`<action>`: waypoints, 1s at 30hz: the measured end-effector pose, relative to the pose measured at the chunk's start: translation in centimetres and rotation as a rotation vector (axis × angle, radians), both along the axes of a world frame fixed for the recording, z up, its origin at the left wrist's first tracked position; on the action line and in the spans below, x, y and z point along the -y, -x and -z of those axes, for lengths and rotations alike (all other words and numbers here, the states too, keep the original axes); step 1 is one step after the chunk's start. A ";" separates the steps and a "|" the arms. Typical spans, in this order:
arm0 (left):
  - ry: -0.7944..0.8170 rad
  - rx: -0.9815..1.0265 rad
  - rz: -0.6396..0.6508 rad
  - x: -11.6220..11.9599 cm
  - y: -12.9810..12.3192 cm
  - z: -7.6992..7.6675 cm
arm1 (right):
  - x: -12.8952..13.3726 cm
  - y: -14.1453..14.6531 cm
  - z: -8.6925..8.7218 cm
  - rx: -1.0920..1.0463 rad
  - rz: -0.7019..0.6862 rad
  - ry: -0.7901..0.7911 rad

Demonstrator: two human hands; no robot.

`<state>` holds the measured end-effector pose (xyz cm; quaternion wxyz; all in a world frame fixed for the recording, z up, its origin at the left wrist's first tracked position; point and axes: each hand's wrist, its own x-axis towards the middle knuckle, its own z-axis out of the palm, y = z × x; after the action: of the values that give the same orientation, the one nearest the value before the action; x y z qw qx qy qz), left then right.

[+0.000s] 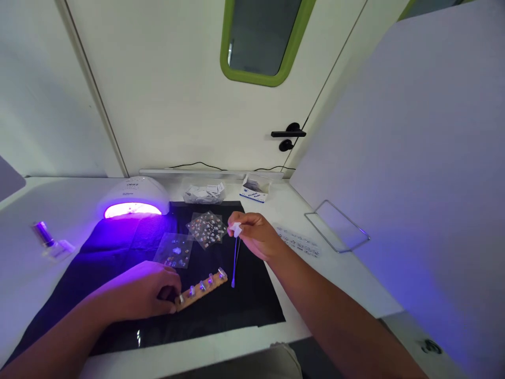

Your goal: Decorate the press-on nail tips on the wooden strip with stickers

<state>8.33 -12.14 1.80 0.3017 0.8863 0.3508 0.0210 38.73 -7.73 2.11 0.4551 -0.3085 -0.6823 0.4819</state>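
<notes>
My left hand (148,289) has its fingers closed on the near left end of a wooden nail-tip stand (199,296), which lies slanted on a black mat (252,300). Several clear nail tips (202,286) sit in a row along the strip. My right hand (256,234) is raised over the mat's right side, pinching a small folded white pad (235,229). Directly below it is a cotton swab (234,268), its upper end hidden by the pad and fingers. Sticker sheets with small flower-like designs (207,230) and a clear sheet (174,250) lie between the hands.
A lit nail lamp (136,195) glows purple at back left. A small bottle (51,242) lies at far left. At the back are a bag of white packets (204,193) and an open alcohol pads box (255,188). A metal wire frame (337,226) stands at right, beside rhinestone strips (298,242).
</notes>
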 end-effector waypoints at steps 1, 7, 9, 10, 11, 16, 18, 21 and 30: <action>0.010 0.024 0.005 -0.1 0.2 -0.1 | 0.7 0.5 -0.1 -0.047 -0.029 0.007; -0.071 0.293 -0.116 0.1 1.3 -2.9 | 4.0 3.2 -1.8 -0.241 -0.100 0.069; -0.120 0.422 -0.154 0.9 0.6 -4.2 | 4.8 3.9 -2.5 -0.258 -0.105 0.076; -0.177 0.570 -0.167 1.4 0.1 -4.7 | 5.1 4.3 -2.7 -0.254 -0.107 0.074; -0.219 0.668 -0.138 2.0 -0.6 -5.2 | 5.4 4.7 -2.9 -0.248 -0.106 0.066; -0.250 0.846 -0.079 3.8 -3.5 -5.9 | 6.0 5.9 -3.3 -0.180 -0.085 -0.052; -0.257 0.886 -0.090 4.1 -4.0 -5.6 | 6.3 6.0 -3.7 -0.133 -0.055 -0.126; -0.256 0.913 -0.126 4.3 -4.2 -5.3 | 7.0 6.0 -4.4 -0.062 0.008 -0.258; -0.243 0.838 -0.182 3.8 -2.9 -5.0 | 8.6 5.9 -4.3 0.239 0.334 -0.586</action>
<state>11.27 -15.93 6.80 0.3084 0.7957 0.2700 0.4459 32.88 -16.36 6.45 0.5136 -0.3263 -0.7801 0.1455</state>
